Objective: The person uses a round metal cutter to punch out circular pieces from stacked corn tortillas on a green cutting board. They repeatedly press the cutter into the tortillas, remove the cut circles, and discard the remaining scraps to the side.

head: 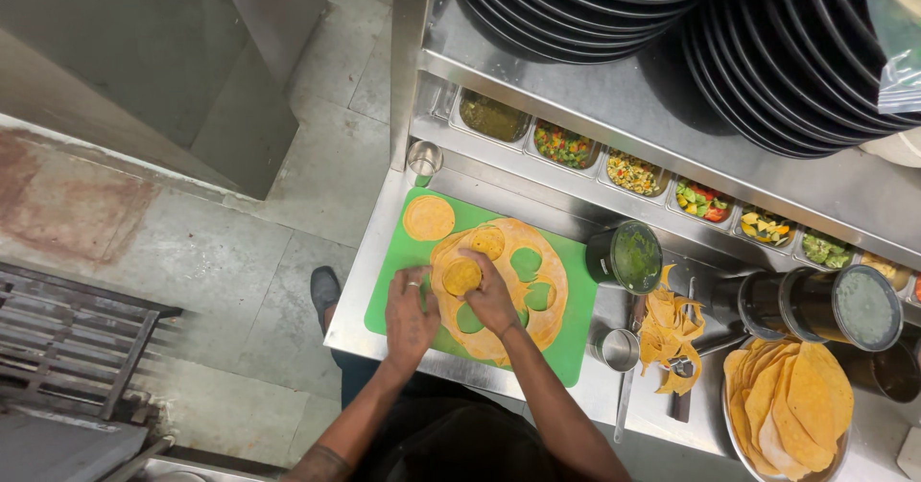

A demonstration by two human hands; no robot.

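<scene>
Left hand [411, 311] pressing flat on the green cutting board [566, 348], fingers spread, right hand [491, 295] pinching a small cut tortilla round [461, 277], large holed tortilla [547, 324] beneath, steel table [384, 252], topping containers [563, 145] beyond, stacked dark plates [576, 2] farthest

Along the back edge of the steel counter [384, 281], small inset tubs of chopped vegetables [633, 172]. Above, stacked black plates [796, 70]. Toward the right edge, dark jars with green sauce [625, 257], tortilla scraps [669, 333], a bowl of whole tortillas [791, 405].
</scene>
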